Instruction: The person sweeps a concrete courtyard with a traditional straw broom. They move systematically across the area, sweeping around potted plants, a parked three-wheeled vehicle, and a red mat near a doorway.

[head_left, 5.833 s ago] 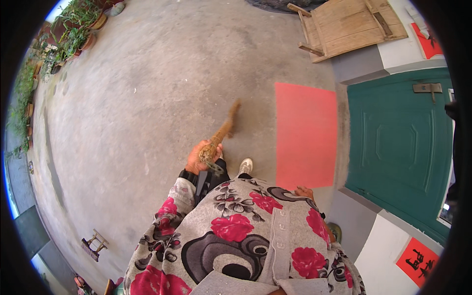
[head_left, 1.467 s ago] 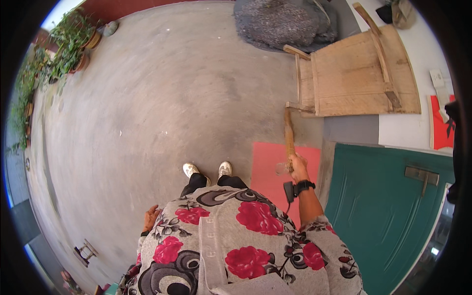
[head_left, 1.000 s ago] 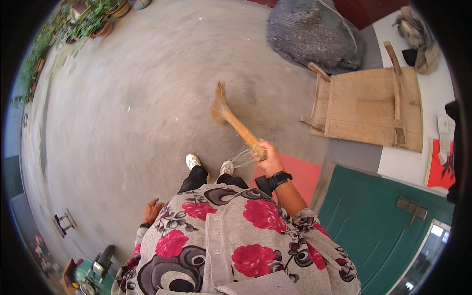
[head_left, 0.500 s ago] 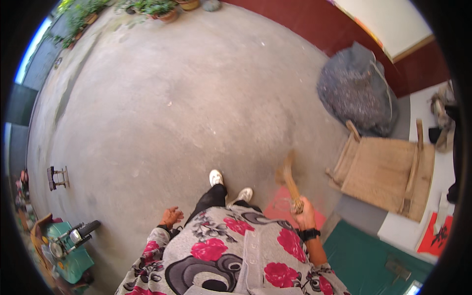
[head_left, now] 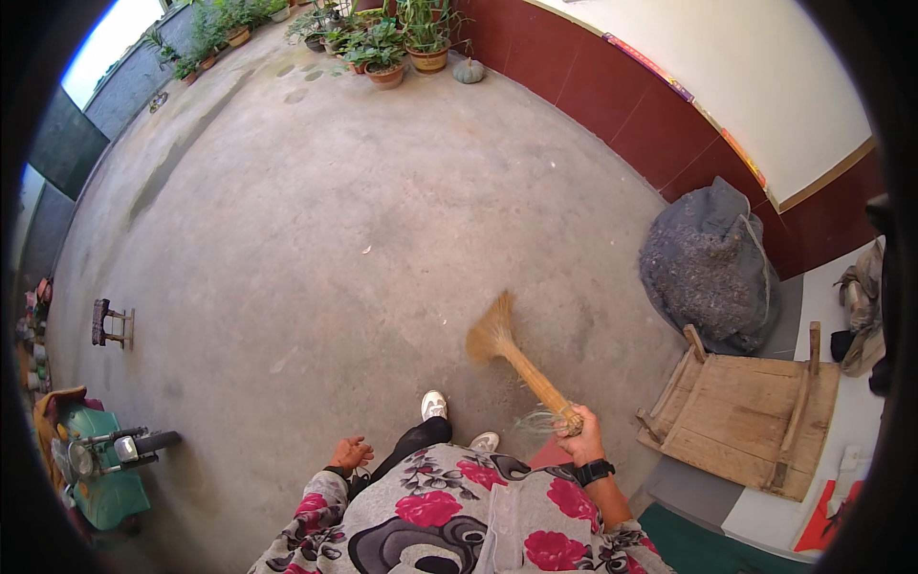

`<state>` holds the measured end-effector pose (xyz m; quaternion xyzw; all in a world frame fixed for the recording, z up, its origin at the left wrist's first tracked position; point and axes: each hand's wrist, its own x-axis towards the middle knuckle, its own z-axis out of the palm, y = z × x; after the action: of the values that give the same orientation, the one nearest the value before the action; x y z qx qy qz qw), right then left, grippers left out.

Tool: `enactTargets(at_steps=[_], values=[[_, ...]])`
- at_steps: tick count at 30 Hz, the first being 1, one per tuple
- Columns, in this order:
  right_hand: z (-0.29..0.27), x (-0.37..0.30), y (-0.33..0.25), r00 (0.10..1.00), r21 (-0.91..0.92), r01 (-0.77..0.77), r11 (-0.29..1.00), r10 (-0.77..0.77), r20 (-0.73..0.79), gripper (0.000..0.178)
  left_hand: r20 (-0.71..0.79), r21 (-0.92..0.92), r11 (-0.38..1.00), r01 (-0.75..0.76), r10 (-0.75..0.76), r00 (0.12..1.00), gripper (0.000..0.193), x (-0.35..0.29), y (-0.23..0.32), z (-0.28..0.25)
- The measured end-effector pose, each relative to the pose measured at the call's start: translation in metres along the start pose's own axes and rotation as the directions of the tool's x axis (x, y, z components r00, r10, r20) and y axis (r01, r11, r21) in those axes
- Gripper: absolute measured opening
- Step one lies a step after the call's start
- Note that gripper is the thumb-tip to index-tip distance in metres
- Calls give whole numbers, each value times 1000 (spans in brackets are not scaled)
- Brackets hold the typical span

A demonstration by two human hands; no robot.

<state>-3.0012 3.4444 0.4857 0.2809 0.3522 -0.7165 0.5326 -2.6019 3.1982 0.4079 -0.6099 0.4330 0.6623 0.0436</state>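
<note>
My right hand [head_left: 581, 436] is closed around the bound handle of a straw broom [head_left: 535, 375]. The broom slants forward and to the left from my grip, and its fanned bristles [head_left: 490, 330] are over the concrete floor [head_left: 382, 191], slightly blurred. A loop of thin, pale strands hangs by the handle end. My left hand [head_left: 354, 452] hangs beside my left hip, fingers loosely apart, with nothing in it. Below the bristles, my white shoe [head_left: 434, 406] stands forward on the floor.
To the right lie a full dark mesh sack [head_left: 712, 258] and a wooden board with legs [head_left: 741, 421]. On the left are a small stool [head_left: 113, 323] and a green motorbike [head_left: 105, 459]. Potted plants [head_left: 382, 53] and a pumpkin [head_left: 469, 71] line the far wall.
The broom has swung left, its bristles now farther forward and left of my right hand. My view has tilted up, showing more of the plants and wall. My left hand stays empty.
</note>
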Motion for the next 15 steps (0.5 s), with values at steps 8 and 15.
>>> enactTargets(at_steps=[8,15], values=[[-1,-41,-40,965,-97,257,961,-261,-29,27,-18,-93,995,-35,34,999,50,12,1,-4],[-81,-74,-27,918,-36,310,950,-309,-248,19,79,142,990,-8,-4,997,48,15,8,-2]])
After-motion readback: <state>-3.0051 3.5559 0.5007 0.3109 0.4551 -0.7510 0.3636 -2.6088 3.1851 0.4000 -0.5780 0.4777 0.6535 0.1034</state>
